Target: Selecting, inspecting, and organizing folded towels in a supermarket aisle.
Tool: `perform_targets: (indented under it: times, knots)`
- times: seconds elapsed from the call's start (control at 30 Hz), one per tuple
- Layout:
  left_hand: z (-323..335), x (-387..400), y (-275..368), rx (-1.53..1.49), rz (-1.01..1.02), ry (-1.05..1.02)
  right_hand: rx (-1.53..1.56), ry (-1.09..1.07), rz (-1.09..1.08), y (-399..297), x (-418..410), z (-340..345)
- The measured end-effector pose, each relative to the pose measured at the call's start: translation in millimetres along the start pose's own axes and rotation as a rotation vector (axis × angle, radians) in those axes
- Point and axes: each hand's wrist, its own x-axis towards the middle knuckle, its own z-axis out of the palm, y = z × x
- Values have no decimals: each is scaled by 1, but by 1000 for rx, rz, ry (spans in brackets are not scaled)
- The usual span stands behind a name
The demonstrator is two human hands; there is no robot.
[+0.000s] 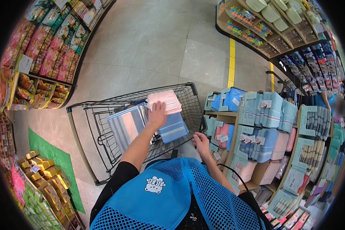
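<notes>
My left hand (157,114) lies palm down on a folded pink towel (168,100), its fingers spread over the near left part. The pink towel sits on top of a folded blue towel (174,128) with pale stripes in a black wire shopping cart (189,100). Left of these, in the same cart, is a blue, white and pink striped textile (126,123). Dark blue items behind it are partly hidden. My right hand (201,141) is just outside the cart's near right corner, fingers loosely curled, with nothing visible in it.
Shelves of folded towels (271,109) stand close on my right. Packaged goods fill a rack (57,51) at the far left; yellow boxes (50,172) stand at the near left. Tiled floor (158,43) stretches beyond the cart. Another person (323,100) is at the right edge.
</notes>
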Motion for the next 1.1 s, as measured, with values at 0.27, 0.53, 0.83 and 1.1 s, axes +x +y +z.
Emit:
perform_targets:
  times: [0.27,0.53,0.83,1.1]
  knots:
    - [9,-10,-2,204,91,153,32,84,42,25,-46,-15]
    - [2,-18,9,165,60,129,71,145,88,35,-55,-32]
    - [17,-5,-8,-343,-73,421,45,125,105,46,-63,-50]
    - [33,29,-33,-749,-498,454,158,231,120,56,-74,-70]
